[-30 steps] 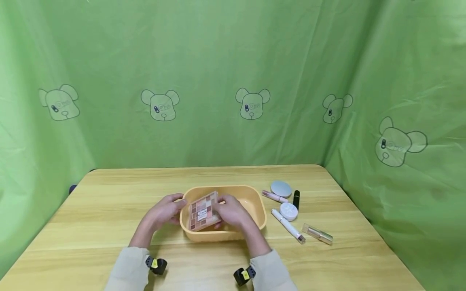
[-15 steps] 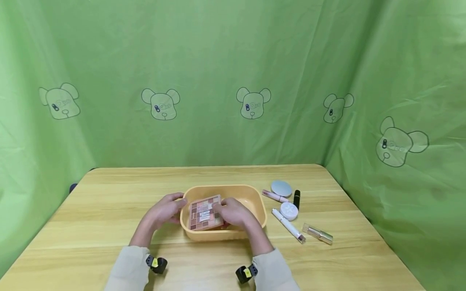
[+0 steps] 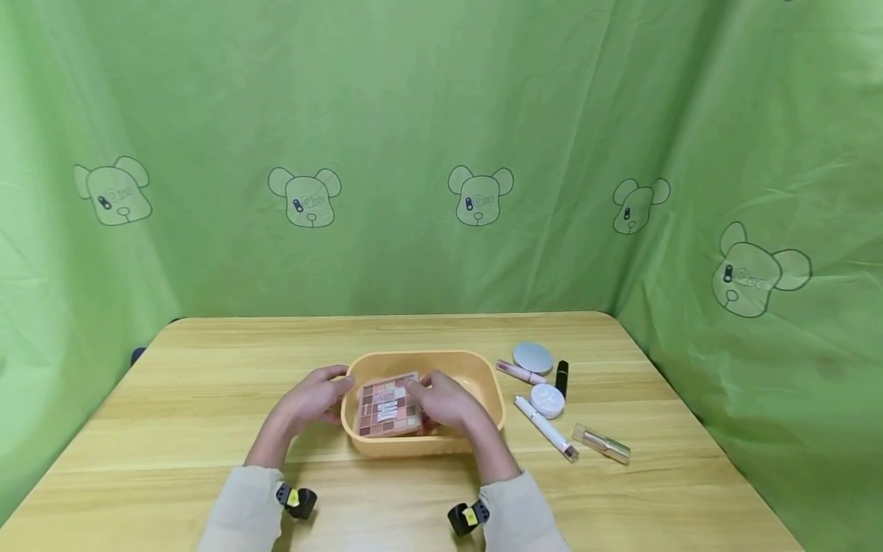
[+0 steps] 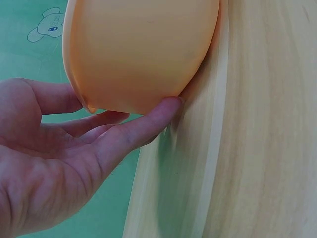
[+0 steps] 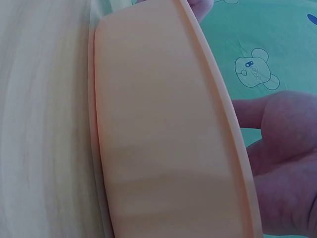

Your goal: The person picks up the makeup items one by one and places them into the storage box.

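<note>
An eyeshadow palette (image 3: pixel 386 412) with rows of brown and pink pans lies in the left part of a yellow-orange plastic basin (image 3: pixel 421 448). My left hand (image 3: pixel 313 399) holds the basin's left end, thumb at the rim and fingers along the outer wall, as the left wrist view shows. Reaching in over the front rim, my right hand (image 3: pixel 447 400) pinches the palette's right edge with the thumb on top; its other fingertips are hidden. In the right wrist view the basin's front wall (image 5: pixel 158 114) covers the palette and those fingertips.
Right of the basin lie a silver round compact (image 3: pixel 533 358), a pink lip gloss tube (image 3: pixel 520 372), a black tube (image 3: pixel 562 379), a white round compact (image 3: pixel 547 400), a white tube (image 3: pixel 542 425) and a clear-capped lipstick (image 3: pixel 602 444). Green curtains stand behind the wooden table (image 3: pixel 241 360).
The palette has gone from tilted, right side raised, to lying lower and flatter in the basin. My right hand lowered with it and shifted slightly right. The left hand stayed at the basin.
</note>
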`<move>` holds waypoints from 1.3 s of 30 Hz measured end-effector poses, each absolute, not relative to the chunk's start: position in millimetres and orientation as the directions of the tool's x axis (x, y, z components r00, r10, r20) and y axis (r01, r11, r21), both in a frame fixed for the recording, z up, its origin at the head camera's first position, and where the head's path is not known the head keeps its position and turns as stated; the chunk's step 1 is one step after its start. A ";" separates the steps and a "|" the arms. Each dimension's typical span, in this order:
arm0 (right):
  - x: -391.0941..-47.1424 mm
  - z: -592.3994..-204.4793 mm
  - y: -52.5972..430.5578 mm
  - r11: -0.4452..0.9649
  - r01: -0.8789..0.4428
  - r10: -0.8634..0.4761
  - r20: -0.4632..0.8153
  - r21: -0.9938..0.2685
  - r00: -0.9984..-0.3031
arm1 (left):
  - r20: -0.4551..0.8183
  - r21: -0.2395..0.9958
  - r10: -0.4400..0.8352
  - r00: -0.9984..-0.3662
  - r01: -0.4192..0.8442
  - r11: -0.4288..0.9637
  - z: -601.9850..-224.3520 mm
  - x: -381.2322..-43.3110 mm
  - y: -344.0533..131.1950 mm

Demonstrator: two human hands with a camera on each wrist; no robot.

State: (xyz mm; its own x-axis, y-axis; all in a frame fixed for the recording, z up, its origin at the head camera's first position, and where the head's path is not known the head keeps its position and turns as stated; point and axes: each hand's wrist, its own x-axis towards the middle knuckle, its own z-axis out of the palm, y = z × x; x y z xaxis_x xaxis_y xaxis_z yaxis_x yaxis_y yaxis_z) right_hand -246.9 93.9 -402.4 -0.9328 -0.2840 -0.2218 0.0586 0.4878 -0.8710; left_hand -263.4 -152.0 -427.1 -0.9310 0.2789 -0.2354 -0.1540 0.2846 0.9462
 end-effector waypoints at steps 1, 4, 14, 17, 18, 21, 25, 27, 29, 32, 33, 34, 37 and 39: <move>-247.1 -403.0 94.0 0.497 0.056 -0.280 -0.221 -0.866 -0.934 | -0.235 0.946 0.278 -0.931 -0.154 0.284 -427.1 -263.4 -152.0; -247.6 -404.1 94.3 0.525 0.057 -0.267 -0.229 -0.849 -0.936 | -0.236 0.947 0.276 -0.932 -0.157 0.281 -427.1 -263.5 -151.6; -249.4 -405.8 94.5 0.589 0.050 -0.260 -0.248 -0.807 -0.933 | -0.243 0.943 0.266 -0.933 -0.164 0.288 -427.4 -264.5 -150.7; -249.7 -406.5 94.2 0.605 0.040 -0.260 -0.245 -0.795 -0.934 | -0.243 0.944 0.267 -0.933 -0.165 0.285 -427.9 -265.0 -150.8; -249.6 -406.4 94.2 0.606 0.041 -0.259 -0.246 -0.795 -0.934 | -0.243 0.944 0.267 -0.933 -0.164 0.285 -427.9 -265.0 -150.8; -248.3 -406.0 94.7 0.604 0.039 -0.253 -0.238 -0.796 -0.938 | -0.242 0.944 0.267 -0.933 -0.163 0.287 -427.8 -265.1 -150.9; -247.4 -405.7 95.0 0.598 0.044 -0.256 -0.243 -0.800 -0.936 | -0.242 0.942 0.262 -0.934 -0.162 0.292 -427.7 -264.9 -151.1; -247.7 -406.0 94.9 0.600 0.041 -0.261 -0.244 -0.799 -0.934 | -0.242 0.942 0.259 -0.935 -0.162 0.293 -428.0 -264.9 -151.2; -248.0 -405.7 94.6 0.605 0.039 -0.262 -0.245 -0.795 -0.934 | -0.240 0.942 0.256 -0.936 -0.162 0.293 -428.1 -264.9 -151.2; -248.2 -405.5 94.3 0.615 0.029 -0.266 -0.241 -0.788 -0.933 | -0.238 0.942 0.257 -0.936 -0.159 0.296 -428.5 -265.0 -151.6; -248.2 -405.4 94.0 0.614 0.028 -0.267 -0.241 -0.789 -0.933 | -0.239 0.942 0.258 -0.936 -0.159 0.294 -428.2 -264.9 -151.6; -248.1 -405.4 93.8 0.613 0.027 -0.269 -0.241 -0.790 -0.933 | -0.238 0.943 0.260 -0.936 -0.159 0.293 -428.0 -264.7 -151.7; -248.3 -406.3 93.3 0.611 0.027 -0.271 -0.241 -0.791 -0.932 | -0.240 0.944 0.267 -0.933 -0.159 0.290 -427.1 -264.2 -151.8; -248.1 -406.5 92.9 0.604 0.034 -0.268 -0.243 -0.796 -0.932 | -0.242 0.945 0.272 -0.931 -0.163 0.285 -426.3 -263.7 -151.7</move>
State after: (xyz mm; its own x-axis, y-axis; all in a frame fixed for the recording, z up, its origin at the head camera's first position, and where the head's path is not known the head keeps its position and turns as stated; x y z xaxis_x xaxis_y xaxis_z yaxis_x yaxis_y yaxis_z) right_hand -248.1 92.9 -406.5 -0.9322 -0.2678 -0.2433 0.0343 0.6041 -0.7961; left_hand -263.7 -151.7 -426.3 -0.9315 0.2715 -0.2422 -0.1626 0.2848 0.9447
